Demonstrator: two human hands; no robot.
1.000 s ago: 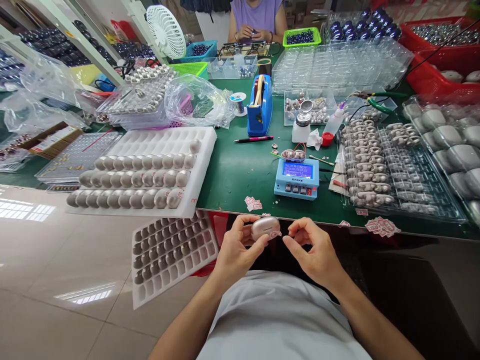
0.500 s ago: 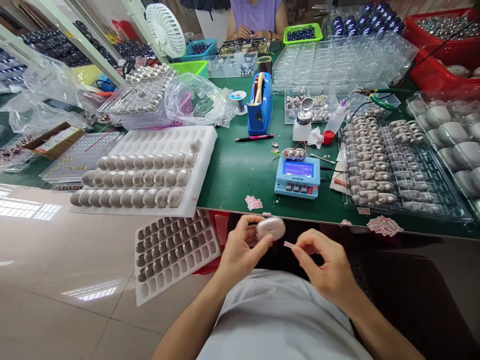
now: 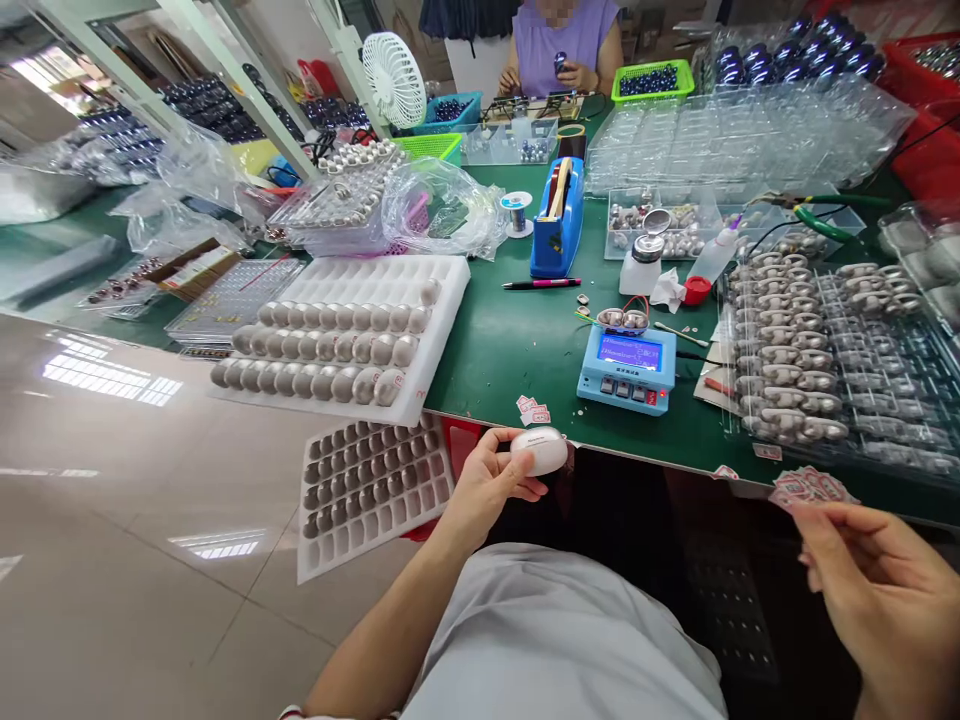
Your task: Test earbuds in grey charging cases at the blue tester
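Note:
My left hand is closed around a shiny pale champagne earbud charging case, held just off the table's front edge. No sticker shows on its visible side. Far to the right, my right hand has its thumb and forefinger pinched together at the near side of a pile of red-and-white paper stickers. Whatever lies between those fingertips cannot be told apart from the pile. A few more stickers lie on the table just beyond the case.
A blue tester with a lit screen stands on the green table. To the left, a white foam tray holds rows of cases; another tray sits lower. Clear trays of earbud parts are at right. A co-worker sits opposite.
A sticker came off the case into my right hand's pinch, and that hand swung right to the sticker pile. My left hand turned the case slightly. The view shifted right.

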